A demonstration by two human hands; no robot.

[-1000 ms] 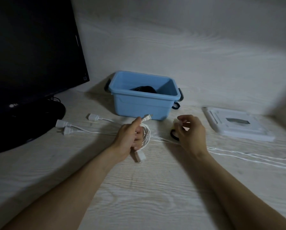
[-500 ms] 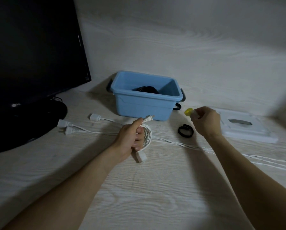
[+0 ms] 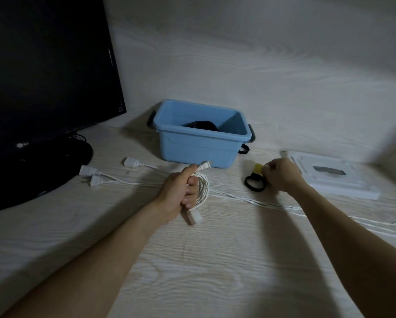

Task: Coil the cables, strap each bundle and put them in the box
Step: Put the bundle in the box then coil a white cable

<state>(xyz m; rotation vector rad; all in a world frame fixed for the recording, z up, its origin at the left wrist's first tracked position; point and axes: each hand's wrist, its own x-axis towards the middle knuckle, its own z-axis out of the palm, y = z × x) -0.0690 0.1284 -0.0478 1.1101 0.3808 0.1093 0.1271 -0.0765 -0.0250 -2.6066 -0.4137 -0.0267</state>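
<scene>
While I look down from the head camera, I see a pale wood-grain desk with a blue box standing near its back edge. That box is my landmark. Inside it lies a dark coiled bundle, only partly visible over the rim.

Just in front of the box, slightly to its left, my left hand is curled tightly around a coiled white cable. 1 plug sticks up from the top of the fist toward the box wall, and a white connector block hangs out below the hand.

In front of the box's right corner, my right hand pinches a yellow strap between thumb and fingertips. A black strap loop lies on the desk touching or just beside that hand. Another dark loop rests against the box's right side.

Left of the box, 3 white plugs lie loose on the desk, and their thin cords run in front of the box and away to the right edge of the view. Right of the box lies a flat white lid. Far left of the box stands a dark monitor on a round black base.
</scene>
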